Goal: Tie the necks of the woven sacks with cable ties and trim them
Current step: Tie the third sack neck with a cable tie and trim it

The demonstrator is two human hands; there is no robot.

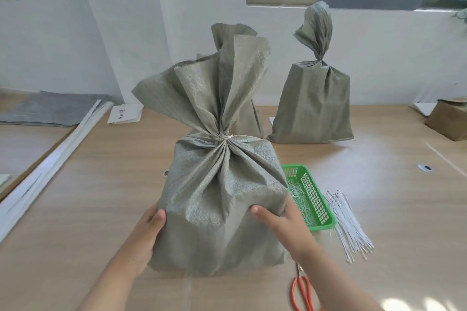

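A grey-green woven sack (217, 199) stands upright on the table in front of me. Its neck is gathered and bound by a white cable tie (226, 137), with the top fanned out above. My left hand (149, 232) presses the sack's left side and my right hand (280, 225) holds its right side. Red-handled scissors (302, 288) lie on the table under my right forearm. A bundle of white cable ties (348, 227) lies to the right. A green basket (316, 199) holding trimmed tie ends sits beside the sack.
A second tied sack (313, 103) stands at the back right, and a third sack (249, 118) is partly hidden behind the near one. A cardboard box (447, 118) sits at the far right. Folded grey sacks (50, 108), white strips and papers lie at the left.
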